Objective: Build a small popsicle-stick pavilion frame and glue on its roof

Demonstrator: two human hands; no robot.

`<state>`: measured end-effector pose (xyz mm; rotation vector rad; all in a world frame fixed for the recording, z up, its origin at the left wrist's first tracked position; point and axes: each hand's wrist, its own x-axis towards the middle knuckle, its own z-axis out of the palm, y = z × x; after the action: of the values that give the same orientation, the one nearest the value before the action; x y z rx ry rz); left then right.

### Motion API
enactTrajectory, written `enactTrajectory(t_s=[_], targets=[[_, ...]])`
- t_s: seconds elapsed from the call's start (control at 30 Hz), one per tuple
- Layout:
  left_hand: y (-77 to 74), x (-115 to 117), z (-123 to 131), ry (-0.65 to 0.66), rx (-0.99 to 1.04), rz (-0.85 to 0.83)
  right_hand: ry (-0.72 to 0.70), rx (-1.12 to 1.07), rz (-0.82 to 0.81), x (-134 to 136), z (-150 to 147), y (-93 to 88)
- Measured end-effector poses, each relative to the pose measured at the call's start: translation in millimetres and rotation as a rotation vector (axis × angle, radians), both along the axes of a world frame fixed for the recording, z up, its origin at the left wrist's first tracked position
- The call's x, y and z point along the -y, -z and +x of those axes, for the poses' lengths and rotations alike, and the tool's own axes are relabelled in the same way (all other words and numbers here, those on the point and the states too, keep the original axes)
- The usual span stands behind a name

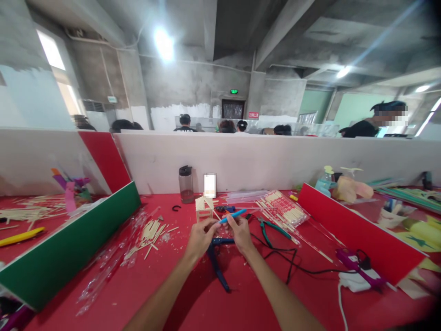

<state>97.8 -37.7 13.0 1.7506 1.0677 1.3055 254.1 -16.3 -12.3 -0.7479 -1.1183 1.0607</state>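
My right hand (239,232) is closed around a slim blue pen-shaped tool (237,214), which slants up to the right. Opposite it, my left hand (203,234) is pinched at the tool's lower end, with a thin wooden stick (214,212) at its fingertips. Behind the left hand stands a small house-like model (203,207) of pale sticks, partly hidden by the fingers. Below both hands lies a dark blue gun-shaped tool (217,266). Green-handled pliers (275,230) rest to the right of my right hand.
Loose wooden sticks (151,232) and clear wrappers (110,262) lie left. A bottle (186,186) and a pixelated upright panel (210,185) stand behind. Packed sticks (282,209), a black cable (292,262) and a purple glue gun (358,266) are right. Green (76,243) and red (358,230) dividers flank the table.
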Motion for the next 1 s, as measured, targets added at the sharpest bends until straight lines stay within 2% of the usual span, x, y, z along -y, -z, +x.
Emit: enactTrajectory(t_s=[0.13,0.37,0.5,0.6,0.67,0.73,0.83,0.9,1.0], targets=[[2.2,5,6,-0.07,0.011,0.055,0.015,0.007,0.015,-1,-2,1.8],[6.0,3,6,-0.076,0.019,0.091,-0.003,0.069,0.058,3,-2,-8.8],[1.6,0,2,-0.022,-0.135,0.122,-0.009,0.241,0.119,0,8,-19.8],[-3.3,-2,-6,-0.018,-0.251,0.162,0.064,0.345,0.079,-7,21,-19.7],[-5.6,-6,-16,-0.062,-0.293,0.206,0.166,0.532,0.032,-13,30,-14.9],[-6.1,-11,-27,-0.125,-0.359,0.241,0.239,0.856,-0.015,-18,38,-8.2],[-4.1,-21,-43,-0.222,-0.502,0.259,0.26,1.286,-0.094,-19,43,-0.3],[-1.7,-25,-49,-0.271,-0.574,0.253,0.27,1.424,-0.11,-16,44,-0.3],[1.9,-28,-50,-0.294,-0.628,0.233,0.279,1.488,-0.113,-6,45,-10.3]])
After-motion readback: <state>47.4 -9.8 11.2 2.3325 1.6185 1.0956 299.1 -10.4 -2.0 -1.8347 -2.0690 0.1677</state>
